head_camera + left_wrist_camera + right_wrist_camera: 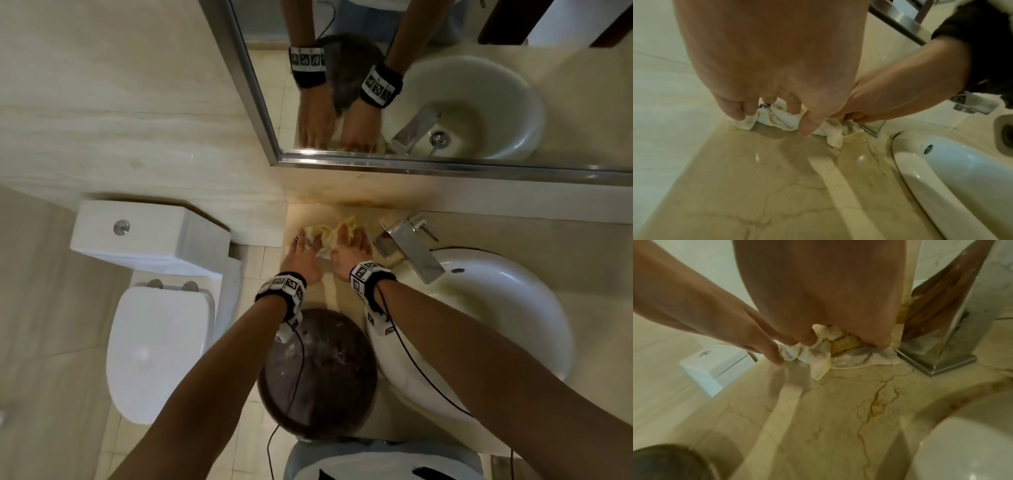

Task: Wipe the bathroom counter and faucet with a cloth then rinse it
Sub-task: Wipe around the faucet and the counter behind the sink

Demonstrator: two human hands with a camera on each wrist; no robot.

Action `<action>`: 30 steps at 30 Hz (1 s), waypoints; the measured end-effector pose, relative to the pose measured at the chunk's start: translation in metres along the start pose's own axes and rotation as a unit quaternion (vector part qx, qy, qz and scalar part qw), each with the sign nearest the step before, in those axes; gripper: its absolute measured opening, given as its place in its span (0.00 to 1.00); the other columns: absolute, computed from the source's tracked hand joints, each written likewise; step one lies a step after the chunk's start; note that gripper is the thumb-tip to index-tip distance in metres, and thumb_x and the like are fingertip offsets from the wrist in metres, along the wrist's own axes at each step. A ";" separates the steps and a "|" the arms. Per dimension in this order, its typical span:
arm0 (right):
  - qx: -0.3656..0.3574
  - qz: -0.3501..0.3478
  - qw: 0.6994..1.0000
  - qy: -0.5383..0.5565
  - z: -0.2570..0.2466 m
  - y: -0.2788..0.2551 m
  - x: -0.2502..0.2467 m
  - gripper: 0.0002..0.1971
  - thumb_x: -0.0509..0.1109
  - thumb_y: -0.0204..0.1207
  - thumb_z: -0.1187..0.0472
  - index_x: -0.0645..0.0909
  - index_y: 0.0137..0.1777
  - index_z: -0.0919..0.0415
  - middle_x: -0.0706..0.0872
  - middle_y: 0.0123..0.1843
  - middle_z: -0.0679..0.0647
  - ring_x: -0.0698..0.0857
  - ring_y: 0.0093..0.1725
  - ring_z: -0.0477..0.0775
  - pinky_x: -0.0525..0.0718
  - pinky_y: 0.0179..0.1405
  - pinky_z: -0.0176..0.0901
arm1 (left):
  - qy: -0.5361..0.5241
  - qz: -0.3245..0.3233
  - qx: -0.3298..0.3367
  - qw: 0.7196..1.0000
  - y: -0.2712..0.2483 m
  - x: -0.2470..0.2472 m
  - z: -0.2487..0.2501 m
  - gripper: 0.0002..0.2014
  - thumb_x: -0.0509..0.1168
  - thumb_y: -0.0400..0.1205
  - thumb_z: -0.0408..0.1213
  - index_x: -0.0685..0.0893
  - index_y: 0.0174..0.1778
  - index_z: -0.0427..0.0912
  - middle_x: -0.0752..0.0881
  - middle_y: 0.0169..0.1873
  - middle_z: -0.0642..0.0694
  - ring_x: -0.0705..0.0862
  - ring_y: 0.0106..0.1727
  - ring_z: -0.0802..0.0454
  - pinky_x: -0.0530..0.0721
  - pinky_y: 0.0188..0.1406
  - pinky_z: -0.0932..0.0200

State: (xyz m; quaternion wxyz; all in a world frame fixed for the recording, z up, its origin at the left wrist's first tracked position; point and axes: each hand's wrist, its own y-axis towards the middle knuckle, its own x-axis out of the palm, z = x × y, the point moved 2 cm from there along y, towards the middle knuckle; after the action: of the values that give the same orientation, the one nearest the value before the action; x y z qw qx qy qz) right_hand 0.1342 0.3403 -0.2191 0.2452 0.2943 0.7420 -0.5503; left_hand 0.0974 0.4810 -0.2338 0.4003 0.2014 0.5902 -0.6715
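A crumpled white and yellow cloth point(327, 233) lies on the beige marble counter point(342, 294), in the far left corner by the wall. My left hand point(303, 245) presses on the cloth's left part point(781, 120) with its fingers stretched out. My right hand point(351, 240) lies flat on the cloth's right part point(818, 356), just left of the chrome faucet point(407, 246). The faucet's square base point(941, 344) nearly touches the cloth's edge. The cloth's middle is hidden under both hands.
The white basin point(496, 308) sits to the right of the hands. A mirror point(445, 85) hangs above the counter. A toilet point(161, 342) and its cistern point(147, 233) stand to the left. A dark round object point(318, 370) lies under my forearms.
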 end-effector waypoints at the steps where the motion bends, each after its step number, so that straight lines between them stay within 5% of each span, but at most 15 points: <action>1: 0.001 -0.001 1.000 0.007 -0.001 0.004 -0.004 0.39 0.51 0.88 0.46 0.26 0.86 0.51 0.27 0.86 0.67 0.33 0.86 0.69 0.42 0.86 0.65 | -0.009 -0.004 -0.001 1.000 0.005 -0.005 0.000 0.38 0.55 0.86 0.42 0.42 0.89 0.54 0.31 0.86 0.39 0.36 0.87 0.40 0.49 0.87 0.44; 8: 0.002 0.022 0.999 0.036 0.006 0.025 -0.025 0.38 0.52 0.87 0.47 0.28 0.86 0.45 0.30 0.87 0.62 0.37 0.87 0.71 0.44 0.84 0.71 | -0.008 -0.007 0.012 1.000 0.031 -0.037 0.003 0.35 0.59 0.86 0.45 0.50 0.88 0.61 0.31 0.86 0.50 0.38 0.88 0.43 0.56 0.86 0.43; 14: -0.030 0.034 0.999 0.007 0.010 0.023 -0.026 0.43 0.63 0.77 0.42 0.45 0.85 0.54 0.53 0.84 0.65 0.67 0.77 0.70 0.79 0.67 0.64 | -0.031 0.060 0.003 0.998 0.029 -0.029 0.016 0.34 0.60 0.84 0.44 0.58 0.87 0.58 0.41 0.88 0.46 0.44 0.89 0.42 0.61 0.85 0.41; 16: -0.051 0.022 0.998 -0.003 0.010 0.016 -0.026 0.36 0.69 0.80 0.51 0.55 0.82 0.56 0.64 0.81 0.66 0.74 0.73 0.70 0.83 0.62 0.60 | -0.043 0.072 -0.027 0.996 0.019 -0.028 0.025 0.31 0.60 0.83 0.44 0.63 0.86 0.53 0.44 0.89 0.45 0.49 0.88 0.39 0.67 0.81 0.38; 19: -0.075 0.009 0.997 0.028 0.011 0.003 -0.023 0.31 0.71 0.79 0.51 0.65 0.79 0.56 0.80 0.72 0.63 0.83 0.65 0.67 0.85 0.59 0.54 | -0.027 0.074 -0.065 0.995 0.009 -0.027 0.028 0.31 0.58 0.84 0.48 0.64 0.85 0.51 0.45 0.88 0.42 0.53 0.87 0.36 0.71 0.78 0.37; 24: -0.111 0.010 0.990 0.082 0.022 -0.018 -0.006 0.38 0.74 0.76 0.45 0.61 0.82 0.46 0.52 0.88 0.58 0.66 0.81 0.70 0.75 0.75 0.63 | -0.005 0.055 -0.056 0.997 0.015 -0.021 0.013 0.38 0.48 0.81 0.60 0.51 0.88 0.54 0.45 0.88 0.43 0.49 0.88 0.43 0.64 0.82 0.41; 30: -0.118 0.039 0.986 0.110 0.041 -0.032 -0.011 0.34 0.69 0.78 0.52 0.58 0.82 0.43 0.61 0.84 0.60 0.73 0.75 0.70 0.80 0.68 0.66 | -0.027 0.080 -0.148 0.985 0.013 -0.025 0.015 0.41 0.47 0.83 0.64 0.45 0.89 0.48 0.43 0.88 0.41 0.48 0.88 0.41 0.58 0.83 0.39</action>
State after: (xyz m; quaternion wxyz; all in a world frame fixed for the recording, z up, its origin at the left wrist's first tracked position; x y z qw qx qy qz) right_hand 0.1213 0.2924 -0.2015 0.2165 0.3509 0.8119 -0.4132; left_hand 0.1257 0.4740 -0.2206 0.4940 0.1686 0.6541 -0.5474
